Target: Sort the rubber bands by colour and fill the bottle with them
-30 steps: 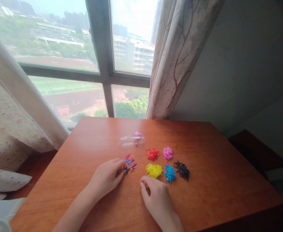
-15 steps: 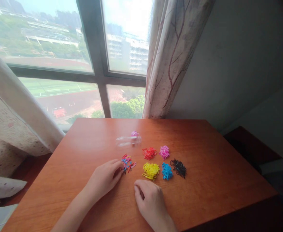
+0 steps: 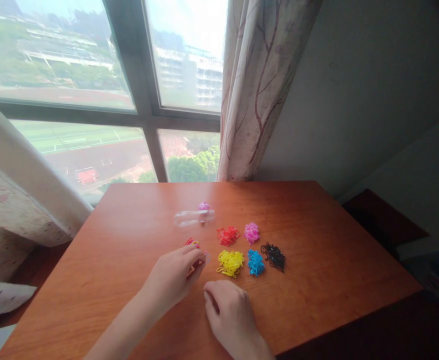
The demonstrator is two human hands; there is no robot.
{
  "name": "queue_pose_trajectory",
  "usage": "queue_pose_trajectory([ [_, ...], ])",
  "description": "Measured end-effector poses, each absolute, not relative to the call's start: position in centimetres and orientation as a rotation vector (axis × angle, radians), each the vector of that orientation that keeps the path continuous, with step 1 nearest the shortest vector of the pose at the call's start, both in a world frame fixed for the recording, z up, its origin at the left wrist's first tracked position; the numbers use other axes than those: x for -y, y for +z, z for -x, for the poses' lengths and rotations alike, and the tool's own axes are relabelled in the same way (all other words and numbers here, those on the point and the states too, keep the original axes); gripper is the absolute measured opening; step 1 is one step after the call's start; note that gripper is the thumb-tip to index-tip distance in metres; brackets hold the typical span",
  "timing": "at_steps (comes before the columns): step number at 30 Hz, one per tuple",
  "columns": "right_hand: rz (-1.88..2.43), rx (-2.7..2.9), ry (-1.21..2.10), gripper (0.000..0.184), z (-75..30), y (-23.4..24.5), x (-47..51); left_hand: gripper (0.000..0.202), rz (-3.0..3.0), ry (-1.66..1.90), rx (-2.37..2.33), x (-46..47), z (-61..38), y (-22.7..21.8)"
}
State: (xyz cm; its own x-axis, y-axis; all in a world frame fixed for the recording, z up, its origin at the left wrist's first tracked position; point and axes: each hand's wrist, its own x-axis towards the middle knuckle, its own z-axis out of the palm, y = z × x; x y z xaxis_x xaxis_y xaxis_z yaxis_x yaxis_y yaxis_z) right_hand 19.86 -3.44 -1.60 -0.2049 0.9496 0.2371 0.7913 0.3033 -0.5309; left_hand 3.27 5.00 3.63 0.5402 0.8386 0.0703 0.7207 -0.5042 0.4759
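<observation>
On the wooden table (image 3: 317,240) lie small piles of rubber bands: red (image 3: 227,235), pink (image 3: 251,232), yellow (image 3: 230,262), blue (image 3: 255,262) and black (image 3: 274,256). A mixed-colour pile (image 3: 192,243) is mostly covered by my left hand (image 3: 172,277), whose fingers curl down onto it; what they grip is hidden. My right hand (image 3: 227,310) rests on the table just below the yellow pile with its fingers curled under. A clear plastic bottle (image 3: 193,218) lies on its side behind the piles, with a pink cap (image 3: 204,205) beside it.
A window (image 3: 92,90) with a dark frame is behind the table. Patterned curtains (image 3: 257,85) hang at both sides. A grey wall is at the right, and a dark low surface (image 3: 384,220) lies beyond the table's right edge.
My left hand has slid right and forward over the mixed pile, covering most of it. My right hand has drawn back slightly from the yellow pile. The view has shifted a little to the right.
</observation>
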Motion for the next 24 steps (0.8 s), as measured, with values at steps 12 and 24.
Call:
queue_pose_trajectory([
  [12, 1.616, 2.129, 0.348, 0.017, -19.9, -2.6, 3.7, 0.01, -2.728, 0.179, -0.824, -7.0, -13.5, 6.3],
  [24, 1.622, 2.121, 0.41, 0.021, -19.9, -2.5, 3.6, 0.007, -2.721, 0.135, -0.848, -7.8, -15.3, 4.9],
])
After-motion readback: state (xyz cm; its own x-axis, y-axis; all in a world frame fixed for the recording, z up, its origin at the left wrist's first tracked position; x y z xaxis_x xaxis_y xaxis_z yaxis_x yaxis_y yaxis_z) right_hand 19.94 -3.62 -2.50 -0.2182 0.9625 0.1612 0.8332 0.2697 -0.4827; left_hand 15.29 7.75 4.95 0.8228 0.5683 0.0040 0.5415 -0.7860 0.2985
